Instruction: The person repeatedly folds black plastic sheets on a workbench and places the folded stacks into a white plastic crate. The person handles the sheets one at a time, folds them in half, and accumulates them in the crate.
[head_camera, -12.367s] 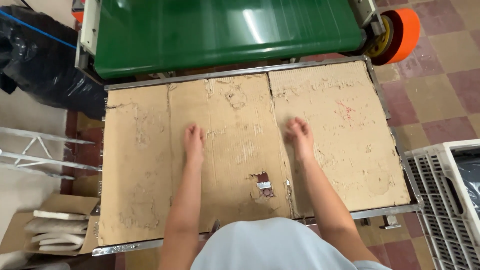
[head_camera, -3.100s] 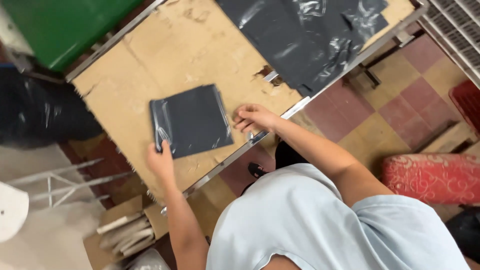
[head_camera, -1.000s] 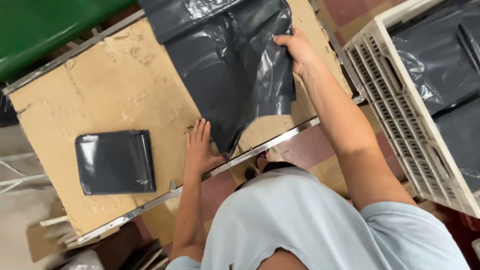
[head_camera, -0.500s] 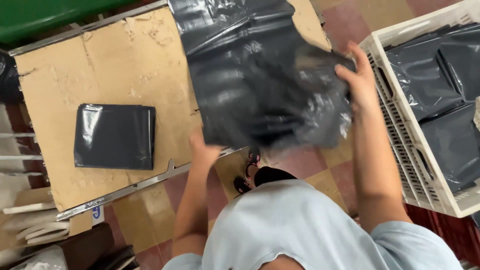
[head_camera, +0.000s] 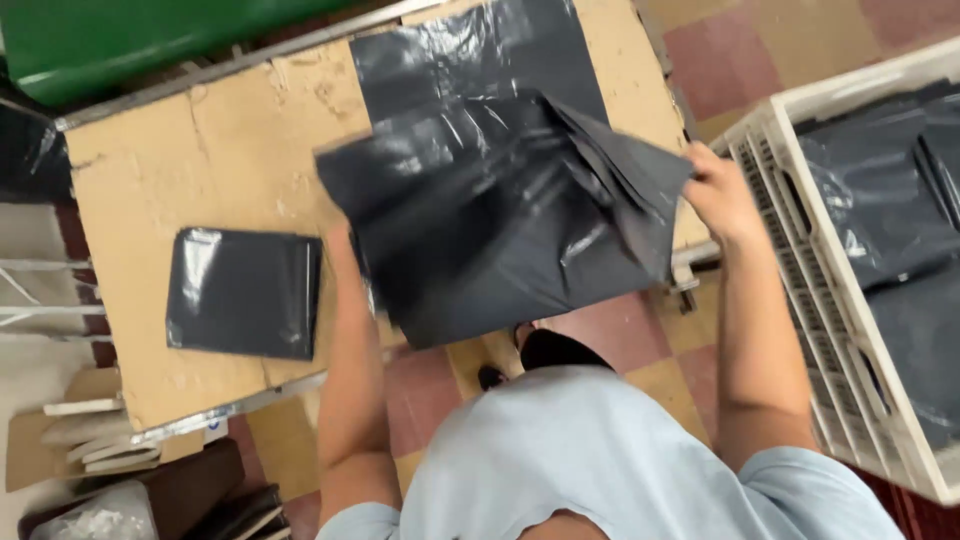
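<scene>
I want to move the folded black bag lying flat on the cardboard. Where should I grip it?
Judging by its pose, take the folded bag at its near edge, coming from the table's front side. It lies flat and square, apart from the loose bag that the right hand holds, so a thumb-over, fingers-under pinch there should keep the folds together.

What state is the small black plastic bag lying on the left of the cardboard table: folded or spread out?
Folded. The small black bag lies flat as a compact square on the cardboard table, its edges neatly doubled, apart from both hands.
</scene>
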